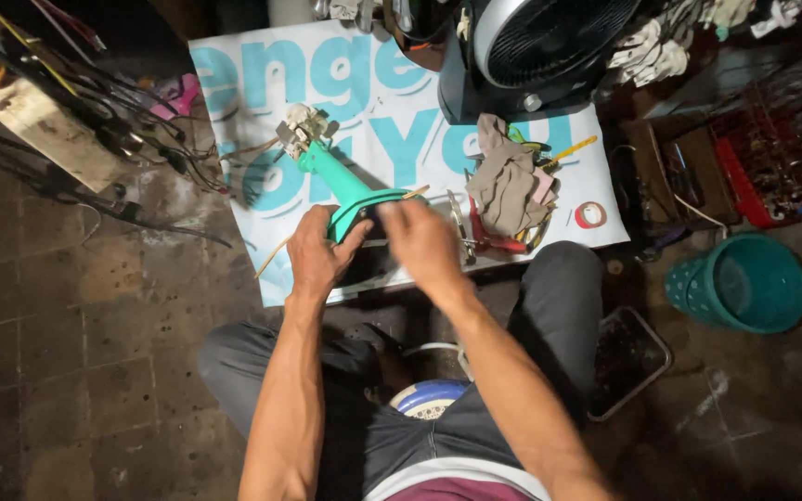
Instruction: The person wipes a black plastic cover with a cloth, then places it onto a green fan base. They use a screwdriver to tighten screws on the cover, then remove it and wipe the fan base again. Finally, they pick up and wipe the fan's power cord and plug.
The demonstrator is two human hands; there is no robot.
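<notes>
A: Gripping the green fan stand (341, 186) at its wide base end is the left hand (320, 255), fingers clamped around the rim at the stand's 6 o'clock. Confirm position of the part.

B: Stand lies tilted on the printed banner (252, 93) that covers the floor, narrow neck pointing to 11 o'clock, where a cream motor block (301, 127) with loose wires sits at its tip. Base end is nearest the person.

A: Right hand (427, 243)?

B: Closed on the same base rim from 3 o'clock, fingers curled together over the edge. Whether it pinches a small part or only the rim, I cannot tell; the hand hides the contact.

A: Step in hand?

B: Judged as work on the underside of the base, both hands steadying and working the rim. The next move likely calls for a firm left-hand hold while the right works the fitting, keeping the neck wires from being strained.

A: Containers?

B: Teal bucket (744, 283) at 3 o'clock, interior dark, contents not readable. Red crate (758, 186) at 2 o'clock holds mixed small hardware. A dark tray (626, 357) at 4 o'clock carries dark debris. A rag (505, 181) lies over red-handled pliers (498, 239) just right of the base; a black fan (540, 46) stands at 12 o'clock.
</notes>
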